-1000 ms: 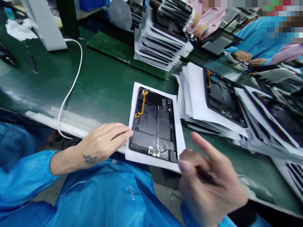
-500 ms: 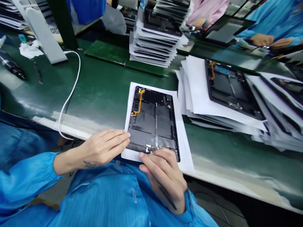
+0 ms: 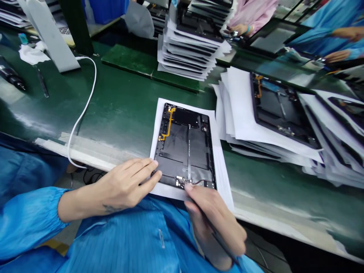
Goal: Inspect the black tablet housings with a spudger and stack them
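Observation:
An opened black tablet housing point(image 3: 182, 148) lies on white paper sheets point(image 3: 223, 170) at the near edge of the green table. An orange flex cable point(image 3: 170, 127) runs down its left part, and a small circuit board point(image 3: 179, 182) sits at its near edge. My left hand point(image 3: 127, 184) rests at the housing's lower left corner, fingers apart, holding nothing. Beside the small board, my right hand point(image 3: 213, 216) has a fingertip touching the near edge. A dark, slim tool point(image 3: 220, 242) is held within that hand, partly hidden by the fingers.
Paper stacks with more housings point(image 3: 284, 110) stand to the right, and a tall stack point(image 3: 190, 49) is at the back. A white cable point(image 3: 92, 87), a stand point(image 3: 49, 38), a screwdriver point(image 3: 11, 76) and a thin tool point(image 3: 42, 81) are left. Other people work at the back right.
My right hand has moved right and down, turning so the dark tool lies along it. My left fingers have spread a little and shifted slightly right. The view has shifted slightly.

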`<action>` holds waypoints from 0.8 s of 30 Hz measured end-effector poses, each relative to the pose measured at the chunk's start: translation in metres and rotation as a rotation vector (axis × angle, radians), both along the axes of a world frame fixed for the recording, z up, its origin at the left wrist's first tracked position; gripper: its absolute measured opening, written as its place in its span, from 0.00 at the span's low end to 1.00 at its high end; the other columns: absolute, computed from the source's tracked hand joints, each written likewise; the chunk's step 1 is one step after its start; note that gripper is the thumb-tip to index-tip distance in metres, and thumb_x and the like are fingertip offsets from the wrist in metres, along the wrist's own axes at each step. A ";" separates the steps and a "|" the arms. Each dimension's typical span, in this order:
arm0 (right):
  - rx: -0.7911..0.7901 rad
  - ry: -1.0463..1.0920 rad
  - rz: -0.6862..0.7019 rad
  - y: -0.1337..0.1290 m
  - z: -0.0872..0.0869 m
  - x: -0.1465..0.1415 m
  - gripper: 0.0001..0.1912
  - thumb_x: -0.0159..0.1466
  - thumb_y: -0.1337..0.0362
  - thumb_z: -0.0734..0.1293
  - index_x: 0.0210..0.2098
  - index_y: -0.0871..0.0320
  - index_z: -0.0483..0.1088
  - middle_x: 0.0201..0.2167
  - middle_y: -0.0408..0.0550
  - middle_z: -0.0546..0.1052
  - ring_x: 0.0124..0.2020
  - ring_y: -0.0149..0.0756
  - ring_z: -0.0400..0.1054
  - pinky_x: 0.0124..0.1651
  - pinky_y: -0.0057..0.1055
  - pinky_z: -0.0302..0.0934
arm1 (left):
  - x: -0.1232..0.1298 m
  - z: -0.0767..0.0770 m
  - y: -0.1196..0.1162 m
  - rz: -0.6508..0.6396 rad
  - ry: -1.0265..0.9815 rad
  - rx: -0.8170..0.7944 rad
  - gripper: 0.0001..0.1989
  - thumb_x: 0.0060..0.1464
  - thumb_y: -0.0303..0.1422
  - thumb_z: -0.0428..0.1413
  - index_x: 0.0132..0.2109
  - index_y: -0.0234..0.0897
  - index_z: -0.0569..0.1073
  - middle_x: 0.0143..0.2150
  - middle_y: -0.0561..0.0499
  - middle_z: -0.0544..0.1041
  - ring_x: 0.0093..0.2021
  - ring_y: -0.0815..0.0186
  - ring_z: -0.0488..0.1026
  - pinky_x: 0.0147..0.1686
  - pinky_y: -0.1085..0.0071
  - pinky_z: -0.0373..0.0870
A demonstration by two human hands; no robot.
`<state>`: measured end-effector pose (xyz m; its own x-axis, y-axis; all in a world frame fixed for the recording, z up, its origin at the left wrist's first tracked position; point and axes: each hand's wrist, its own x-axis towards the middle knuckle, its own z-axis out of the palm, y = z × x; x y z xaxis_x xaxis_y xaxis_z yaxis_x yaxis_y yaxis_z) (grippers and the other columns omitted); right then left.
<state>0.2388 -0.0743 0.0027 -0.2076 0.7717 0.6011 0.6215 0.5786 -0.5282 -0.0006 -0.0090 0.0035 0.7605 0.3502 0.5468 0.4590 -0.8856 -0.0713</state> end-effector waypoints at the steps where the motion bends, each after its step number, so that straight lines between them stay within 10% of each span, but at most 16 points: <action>1: -0.078 0.059 0.025 0.005 0.004 -0.002 0.17 0.66 0.74 0.67 0.52 0.55 0.75 0.41 0.49 0.81 0.42 0.41 0.76 0.45 0.39 0.71 | 0.002 0.001 -0.002 0.013 0.017 0.021 0.15 0.67 0.22 0.47 0.54 0.25 0.75 0.52 0.35 0.80 0.51 0.51 0.80 0.48 0.58 0.78; 7: -0.315 0.233 0.094 0.041 0.017 -0.022 0.09 0.70 0.69 0.64 0.38 0.54 0.77 0.33 0.43 0.79 0.34 0.32 0.74 0.38 0.30 0.69 | 0.009 0.004 -0.006 0.078 0.045 0.099 0.16 0.67 0.23 0.47 0.54 0.26 0.75 0.51 0.37 0.81 0.50 0.53 0.80 0.49 0.59 0.76; 24: -0.265 0.080 0.223 0.047 0.018 -0.026 0.07 0.69 0.73 0.65 0.39 0.56 0.74 0.33 0.44 0.79 0.34 0.34 0.70 0.38 0.34 0.65 | -0.008 -0.001 0.011 -0.087 -0.117 -0.032 0.14 0.69 0.23 0.46 0.49 0.26 0.76 0.51 0.40 0.81 0.51 0.57 0.80 0.49 0.64 0.78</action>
<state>0.2130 -0.0277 0.0212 -0.3492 0.8441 0.4070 0.4461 0.5317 -0.7199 -0.0087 0.0016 0.0020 0.7207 0.3046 0.6227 0.3840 -0.9233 0.0072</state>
